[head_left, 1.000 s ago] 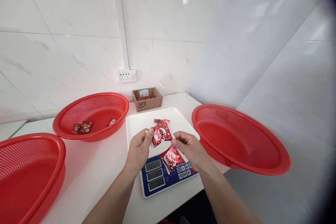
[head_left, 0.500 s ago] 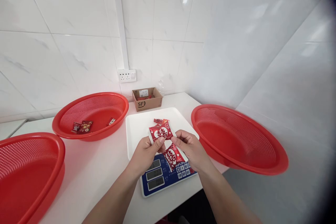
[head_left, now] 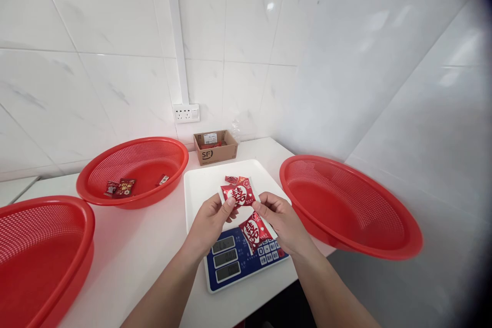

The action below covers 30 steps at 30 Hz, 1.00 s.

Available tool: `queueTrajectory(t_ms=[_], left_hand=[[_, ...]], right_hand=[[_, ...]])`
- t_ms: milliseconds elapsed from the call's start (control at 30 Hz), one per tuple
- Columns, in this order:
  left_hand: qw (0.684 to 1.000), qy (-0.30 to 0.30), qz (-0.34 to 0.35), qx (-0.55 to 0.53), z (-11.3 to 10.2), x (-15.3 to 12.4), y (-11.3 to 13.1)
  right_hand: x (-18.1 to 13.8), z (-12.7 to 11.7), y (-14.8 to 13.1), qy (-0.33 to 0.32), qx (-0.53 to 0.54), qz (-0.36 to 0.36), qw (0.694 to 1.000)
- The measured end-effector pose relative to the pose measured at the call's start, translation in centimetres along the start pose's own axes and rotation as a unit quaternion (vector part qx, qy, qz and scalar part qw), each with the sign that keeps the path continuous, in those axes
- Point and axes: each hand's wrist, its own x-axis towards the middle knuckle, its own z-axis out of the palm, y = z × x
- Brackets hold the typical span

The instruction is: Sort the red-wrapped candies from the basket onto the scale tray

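Note:
My left hand [head_left: 209,220] pinches the lower left corner of a red candy packet [head_left: 239,195] with a white character on it, held over the white pan [head_left: 200,189] of a weighing scale [head_left: 238,261]. My right hand [head_left: 280,220] touches the packet's right edge and holds a second red packet [head_left: 252,231] under its fingers, above the scale's blue panel. A couple of small red candies [head_left: 232,180] lie on the pan just beyond the held packet.
Three red mesh baskets stand around the scale: one at the back left [head_left: 132,169] holding a few small red packets [head_left: 120,187], one at the near left [head_left: 38,261], one at the right [head_left: 346,205]. A small cardboard box [head_left: 215,146] sits by the tiled wall under a socket [head_left: 186,112].
The upper packet has been turned from tilted to nearly level and raised a little over the pan. Both hands stayed close together above the scale.

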Motion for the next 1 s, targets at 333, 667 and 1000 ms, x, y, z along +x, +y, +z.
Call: queueTrajectory(t_ms=[333,667,1000], left_hand=[[1.0,0.001,-0.005,-0.02,-0.2,0.1,-0.3],[0.997,0.056,0.038,0.021,-0.7,0.4,-0.7],[0.983,0.168,0.027,0.062,-3.4,1.1,-0.3]], right_hand=[[0.1,0.0,0.4,-0.011,0.019,-0.001,1.0],[0.1,0.2,0.2,-0.021,0.021,0.007,1.0],[1.4,-0.8,1.2,0.075,0.021,-0.019,0.997]])
